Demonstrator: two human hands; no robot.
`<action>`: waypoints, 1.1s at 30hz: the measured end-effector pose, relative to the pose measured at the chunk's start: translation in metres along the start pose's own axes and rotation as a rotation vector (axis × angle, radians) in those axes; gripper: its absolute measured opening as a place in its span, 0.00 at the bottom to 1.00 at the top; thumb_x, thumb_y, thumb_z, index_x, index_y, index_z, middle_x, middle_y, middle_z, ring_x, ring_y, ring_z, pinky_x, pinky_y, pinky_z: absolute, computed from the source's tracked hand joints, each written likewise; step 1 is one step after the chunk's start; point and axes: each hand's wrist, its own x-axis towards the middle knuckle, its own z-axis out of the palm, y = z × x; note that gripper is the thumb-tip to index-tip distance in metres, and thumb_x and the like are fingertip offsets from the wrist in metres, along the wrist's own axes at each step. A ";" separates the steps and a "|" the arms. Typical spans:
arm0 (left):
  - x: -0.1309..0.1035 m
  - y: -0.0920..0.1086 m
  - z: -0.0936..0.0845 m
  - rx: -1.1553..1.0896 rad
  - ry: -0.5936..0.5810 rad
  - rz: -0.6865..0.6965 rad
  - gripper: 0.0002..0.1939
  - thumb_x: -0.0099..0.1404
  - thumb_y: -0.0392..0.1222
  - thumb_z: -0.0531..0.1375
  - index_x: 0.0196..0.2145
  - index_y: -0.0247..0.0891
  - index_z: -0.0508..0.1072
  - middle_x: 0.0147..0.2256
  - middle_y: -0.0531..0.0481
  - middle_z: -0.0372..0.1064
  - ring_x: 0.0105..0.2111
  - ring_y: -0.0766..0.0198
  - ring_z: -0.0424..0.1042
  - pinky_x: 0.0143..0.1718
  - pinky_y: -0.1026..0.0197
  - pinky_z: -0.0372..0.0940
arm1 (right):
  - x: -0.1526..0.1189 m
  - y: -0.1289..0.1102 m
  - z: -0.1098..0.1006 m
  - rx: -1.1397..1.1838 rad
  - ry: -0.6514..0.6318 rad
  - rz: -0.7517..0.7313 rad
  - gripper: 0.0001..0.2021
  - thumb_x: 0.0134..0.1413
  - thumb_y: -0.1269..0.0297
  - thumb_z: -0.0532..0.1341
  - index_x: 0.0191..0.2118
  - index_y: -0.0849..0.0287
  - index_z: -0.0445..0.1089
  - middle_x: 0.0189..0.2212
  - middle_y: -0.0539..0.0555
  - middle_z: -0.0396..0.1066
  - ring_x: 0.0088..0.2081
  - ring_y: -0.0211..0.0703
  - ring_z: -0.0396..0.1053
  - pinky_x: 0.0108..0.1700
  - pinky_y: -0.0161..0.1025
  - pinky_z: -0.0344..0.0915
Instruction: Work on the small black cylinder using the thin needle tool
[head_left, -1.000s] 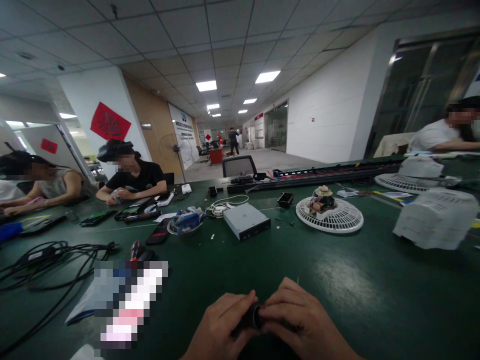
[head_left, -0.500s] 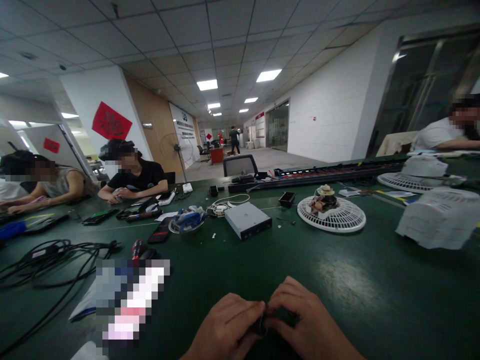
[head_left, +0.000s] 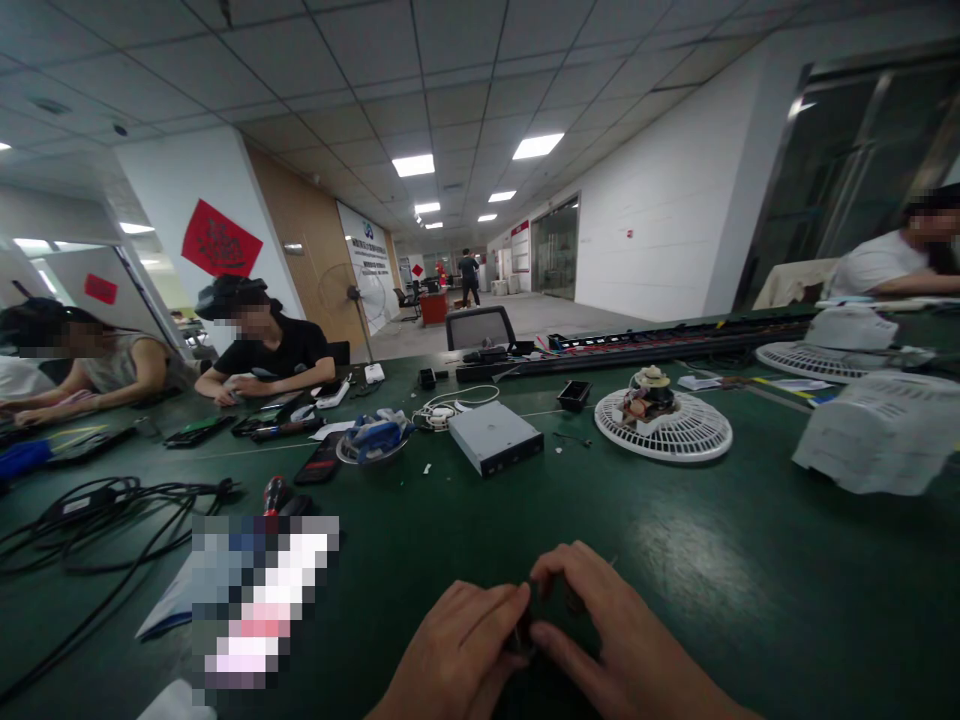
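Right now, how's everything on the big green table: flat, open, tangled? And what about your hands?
Small dark part: held, mostly hidden
Left hand: closed around that part
Right hand: thumb and fingers parted
Disc drive: lying flat
Black box: open-topped
White fan grille: lying flat
Black cable: loosely looped
Bowl: holding something blue, hard to tell what

Disc drive (head_left: 496, 437) on green worktop (head_left: 450, 530)
Bowl (head_left: 377, 458) left of the drive; round white grille (head_left: 694, 432) to its right.

No text is legible, even on the wall sign (head_left: 366, 244).
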 end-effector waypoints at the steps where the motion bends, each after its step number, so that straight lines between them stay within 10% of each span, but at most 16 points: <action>1: -0.002 -0.001 0.001 0.004 0.009 -0.037 0.24 0.71 0.33 0.54 0.64 0.39 0.57 0.51 0.39 0.73 0.47 0.54 0.75 0.46 0.53 0.73 | 0.000 0.001 -0.002 0.009 0.046 -0.032 0.11 0.57 0.69 0.60 0.47 0.55 0.66 0.41 0.55 0.70 0.40 0.46 0.70 0.42 0.43 0.70; 8: -0.008 -0.006 0.001 -0.083 0.130 -0.433 0.33 0.63 0.28 0.60 0.63 0.45 0.60 0.50 0.45 0.71 0.48 0.57 0.74 0.51 0.53 0.71 | -0.003 0.009 -0.010 0.181 0.344 -0.044 0.10 0.69 0.59 0.50 0.43 0.53 0.67 0.49 0.58 0.67 0.49 0.48 0.69 0.42 0.40 0.71; 13: -0.003 -0.010 -0.004 -0.142 0.195 -0.616 0.26 0.60 0.29 0.63 0.55 0.44 0.70 0.48 0.47 0.72 0.47 0.56 0.74 0.51 0.50 0.71 | 0.002 0.015 -0.008 0.446 0.573 0.089 0.21 0.70 0.50 0.46 0.33 0.55 0.66 0.28 0.51 0.64 0.27 0.40 0.64 0.28 0.35 0.64; 24: -0.008 -0.011 0.000 -0.188 0.130 -0.576 0.26 0.59 0.30 0.65 0.54 0.46 0.71 0.49 0.48 0.75 0.48 0.55 0.75 0.53 0.50 0.70 | 0.003 0.015 0.001 0.543 0.198 0.188 0.19 0.65 0.46 0.53 0.40 0.55 0.72 0.33 0.53 0.72 0.37 0.46 0.72 0.41 0.40 0.68; 33: -0.006 -0.006 -0.002 -0.182 0.061 -0.507 0.28 0.61 0.29 0.65 0.57 0.46 0.68 0.50 0.49 0.74 0.49 0.57 0.74 0.54 0.52 0.69 | 0.006 0.015 -0.005 0.509 0.182 0.182 0.22 0.65 0.44 0.52 0.35 0.55 0.73 0.29 0.53 0.73 0.34 0.46 0.73 0.38 0.40 0.70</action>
